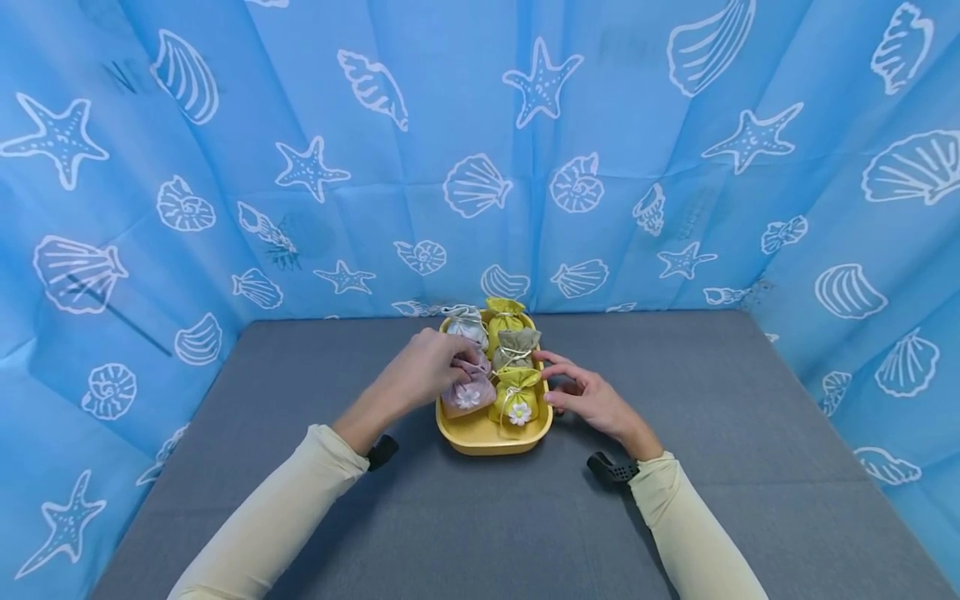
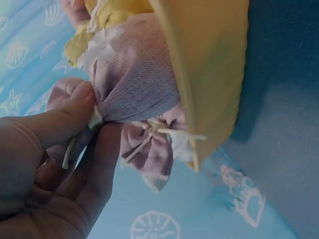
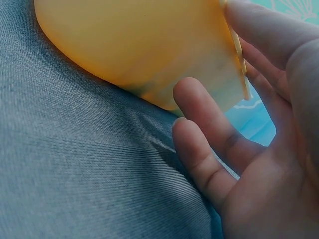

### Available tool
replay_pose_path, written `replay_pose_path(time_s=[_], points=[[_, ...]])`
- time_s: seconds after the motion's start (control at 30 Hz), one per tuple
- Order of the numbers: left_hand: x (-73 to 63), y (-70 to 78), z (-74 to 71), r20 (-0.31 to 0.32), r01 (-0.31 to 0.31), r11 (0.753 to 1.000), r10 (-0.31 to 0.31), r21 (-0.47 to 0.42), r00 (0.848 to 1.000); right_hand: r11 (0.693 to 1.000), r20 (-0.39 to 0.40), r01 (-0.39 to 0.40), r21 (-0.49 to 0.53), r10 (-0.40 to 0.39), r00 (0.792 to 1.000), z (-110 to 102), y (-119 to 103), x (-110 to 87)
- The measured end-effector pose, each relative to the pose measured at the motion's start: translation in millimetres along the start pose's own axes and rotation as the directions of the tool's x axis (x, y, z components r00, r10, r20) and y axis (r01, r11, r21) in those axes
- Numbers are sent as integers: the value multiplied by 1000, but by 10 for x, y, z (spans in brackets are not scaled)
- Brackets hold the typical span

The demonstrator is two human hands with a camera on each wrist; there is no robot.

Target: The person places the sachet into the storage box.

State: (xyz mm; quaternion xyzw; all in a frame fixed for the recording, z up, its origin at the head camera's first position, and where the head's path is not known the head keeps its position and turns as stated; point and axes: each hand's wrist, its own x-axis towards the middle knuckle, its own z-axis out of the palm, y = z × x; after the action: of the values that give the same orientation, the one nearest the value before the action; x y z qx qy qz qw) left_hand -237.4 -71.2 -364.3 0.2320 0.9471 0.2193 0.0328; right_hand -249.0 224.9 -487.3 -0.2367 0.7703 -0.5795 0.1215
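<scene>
My left hand [image 1: 420,372] pinches a lilac drawstring pouch [image 2: 142,69] at its tied neck, between thumb and fingertips. A white flower [image 2: 101,46] decorates this pouch, which sits at the near left of a yellow tray [image 1: 483,447]. Behind it, another lilac pouch [image 2: 152,149] with a cream cord is partly hidden. My right hand [image 1: 596,402] is at the tray's right side, fingers loosely spread, thumb at the rim in the right wrist view. Near it inside the tray stand a yellow pouch [image 1: 510,387] with a white flower and an olive pouch [image 1: 517,350].
At the tray's far end are a pale grey pouch [image 1: 466,325] and another yellow pouch [image 1: 505,315]. The tray rests on a grey table [image 1: 480,533]. A blue curtain [image 1: 480,100] with white shells and starfish surrounds the table's back and sides.
</scene>
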Motion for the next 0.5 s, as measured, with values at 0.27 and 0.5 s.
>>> replay_pose_path(time_s=[0.27,0.5], points=[[17,-52,157,78,-22,996,15,82,997,1000,10,11,1,-11,1000,8,-31,8],[22,-70,184,103,-14,997,7,72,995,1000,8,-5,-8,5,1000,8,-16,6]])
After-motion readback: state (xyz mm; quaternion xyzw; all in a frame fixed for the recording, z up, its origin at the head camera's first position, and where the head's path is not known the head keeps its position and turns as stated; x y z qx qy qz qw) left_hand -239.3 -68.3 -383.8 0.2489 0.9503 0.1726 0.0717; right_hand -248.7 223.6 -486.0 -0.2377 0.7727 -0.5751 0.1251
